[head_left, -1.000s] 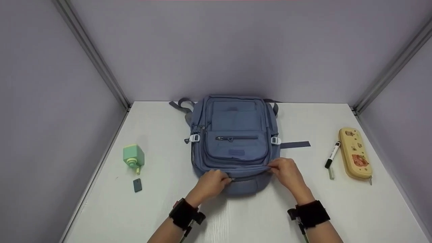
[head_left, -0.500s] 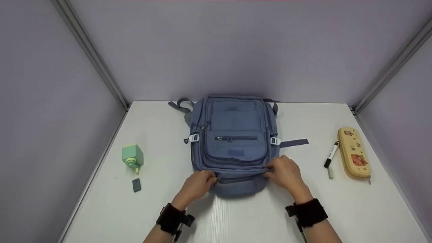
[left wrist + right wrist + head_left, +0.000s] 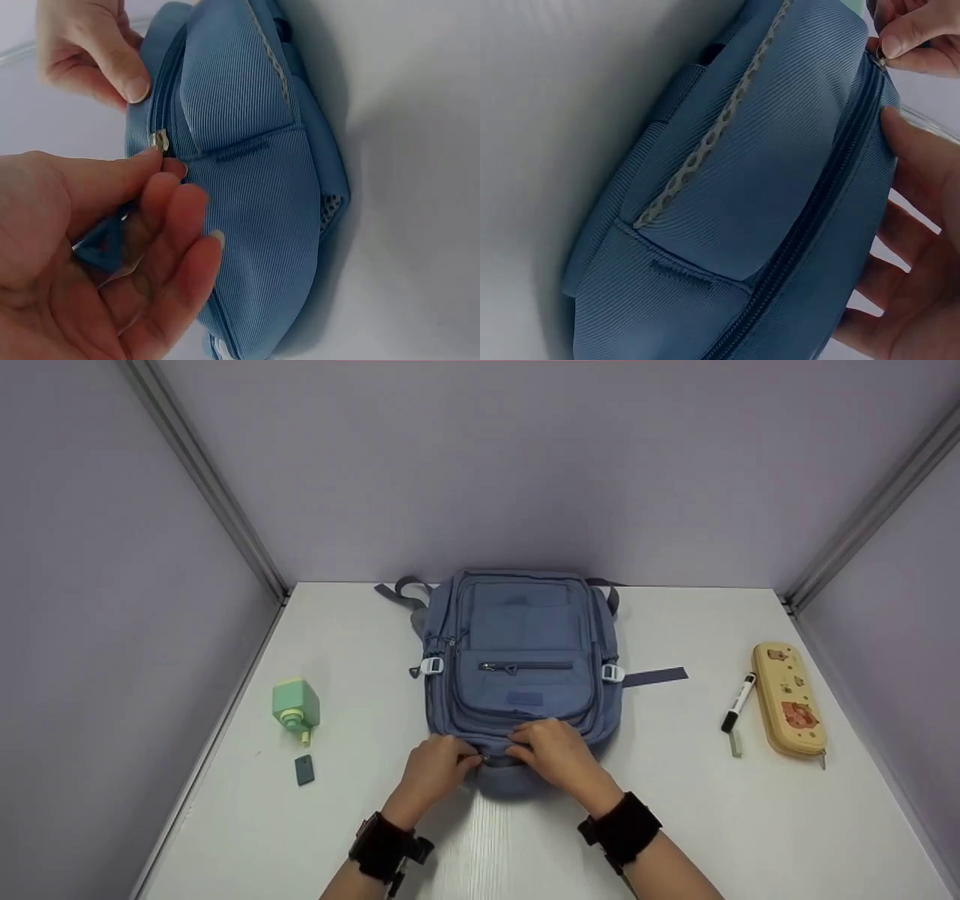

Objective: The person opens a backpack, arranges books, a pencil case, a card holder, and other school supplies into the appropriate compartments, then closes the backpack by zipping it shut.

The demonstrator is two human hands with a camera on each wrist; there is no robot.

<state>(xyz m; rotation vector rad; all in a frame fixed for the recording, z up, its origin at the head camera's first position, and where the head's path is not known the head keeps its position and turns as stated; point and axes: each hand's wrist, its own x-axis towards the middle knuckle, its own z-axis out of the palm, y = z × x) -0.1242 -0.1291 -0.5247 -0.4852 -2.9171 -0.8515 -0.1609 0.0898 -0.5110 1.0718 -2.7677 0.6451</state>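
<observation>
A blue backpack [image 3: 529, 622] lies front up on the white table, its top toward the far wall. My left hand [image 3: 433, 769] pinches a zipper pull at the backpack's near end. In the left wrist view, the metal slider [image 3: 160, 140] shows just beyond the thumb tip, and the pull's blue triangular end [image 3: 103, 247] hangs inside the curled fingers. Just right of it, my right hand [image 3: 559, 757] pinches the fabric edge beside the zipper. Its thumb [image 3: 911, 142] presses the cloth near the slider, with the other fingers along the edge. A dark zipper track [image 3: 802, 225] runs from the slider.
At left stand a green and yellow box-shaped object [image 3: 296, 705] and a small dark rectangular piece [image 3: 304, 770]. A yellow pencil case [image 3: 790, 701], a marker [image 3: 739, 703] and a small pale green piece [image 3: 735, 745] lie at right. A strap [image 3: 656, 676] sticks out rightward.
My left hand has moved left along the zipper with the pull, then stopped. My right hand has shifted left from the backpack's right corner to near the left hand.
</observation>
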